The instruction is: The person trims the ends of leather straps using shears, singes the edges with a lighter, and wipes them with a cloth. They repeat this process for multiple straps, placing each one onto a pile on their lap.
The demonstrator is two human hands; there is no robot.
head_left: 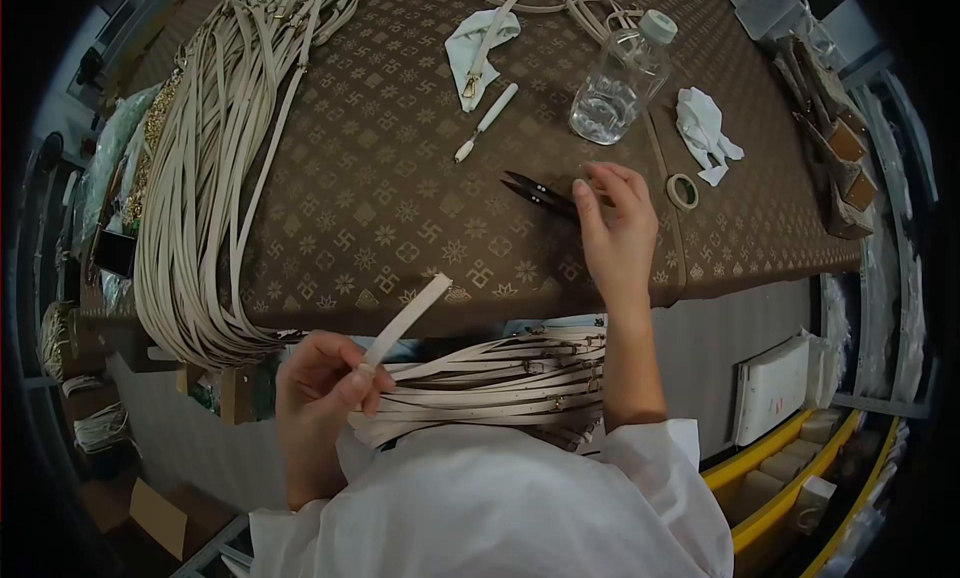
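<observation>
My left hand [330,378] pinches a cream strap [412,318] near its end, which points up and right over the table's front edge. Over the table, my right hand [618,213] has its fingers curved and somewhat apart, beside the black thread snips [540,193]. The handles of the snips reach under or behind that hand; whether it touches them is hard to tell. More cream straps with metal clasps [490,383] lie across my lap. A white-handled tool [487,123] rests on the brown patterned cloth, beyond the snips.
A large bundle of cream straps [215,168] hangs over the table's left edge. Toward the back are a clear bottle [620,83], a white cloth [480,53] under a strap clasp, a crumpled cloth [703,128] and a tape roll [682,191]. Brown bags [835,138] stand at the right edge.
</observation>
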